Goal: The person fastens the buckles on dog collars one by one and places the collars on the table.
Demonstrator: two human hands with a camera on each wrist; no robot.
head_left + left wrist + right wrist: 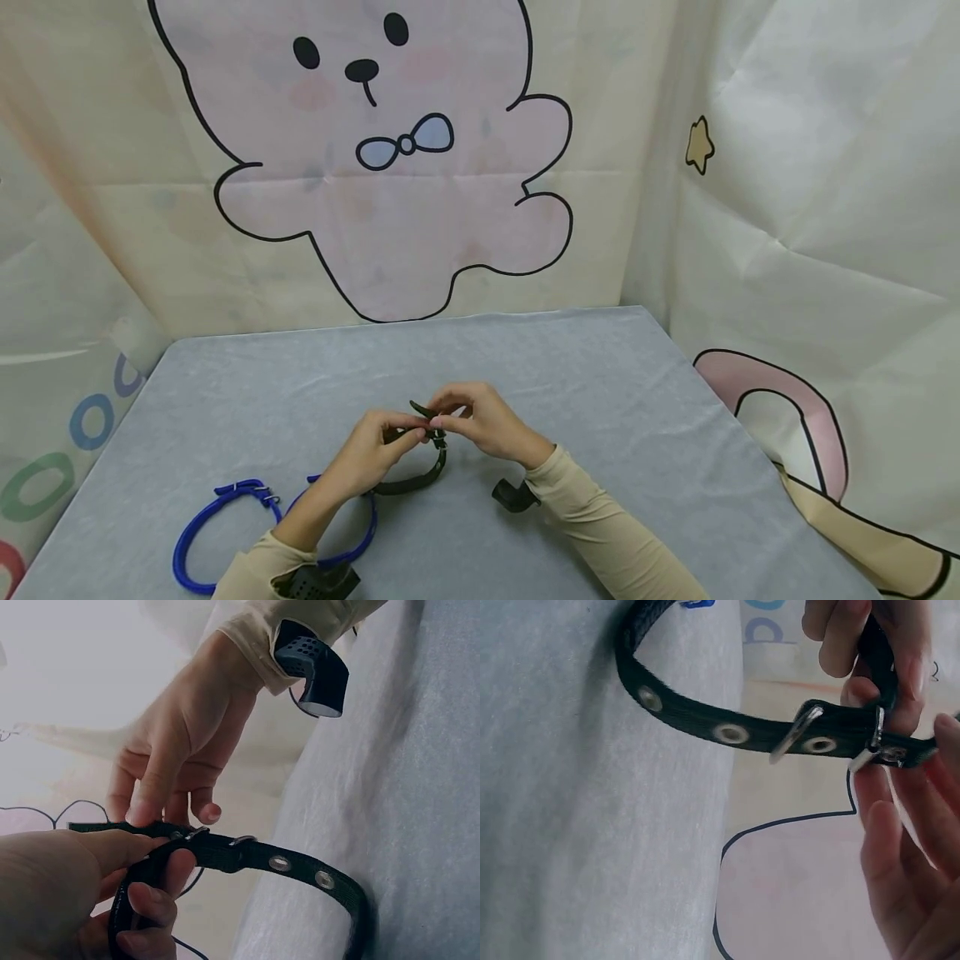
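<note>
A dark green collar (pixel 417 483) with metal eyelets is held up by both hands over the table, its loop hanging toward the cloth. My left hand (pixel 369 450) pinches the collar beside its metal buckle (pixel 876 742). From the other side, my right hand (pixel 486 423) grips the strap's tail between thumb and fingers, with the tip sticking out past them. In the right wrist view the strap (pixel 690 724) runs through the buckle and a metal loop, eyelets facing the camera. The left wrist view shows the right thumb and fingers (pixel 161 787) right at the strap, near the buckle.
A blue collar (pixel 182 543) lies buckled in a ring on the grey cloth-covered table (pixel 570 367), at the front left. Another blue collar (pixel 365 540) lies partly behind my left forearm. Printed fabric walls (pixel 600 208) stand around the table. Black cameras (pixel 515 496) sit on both wrists.
</note>
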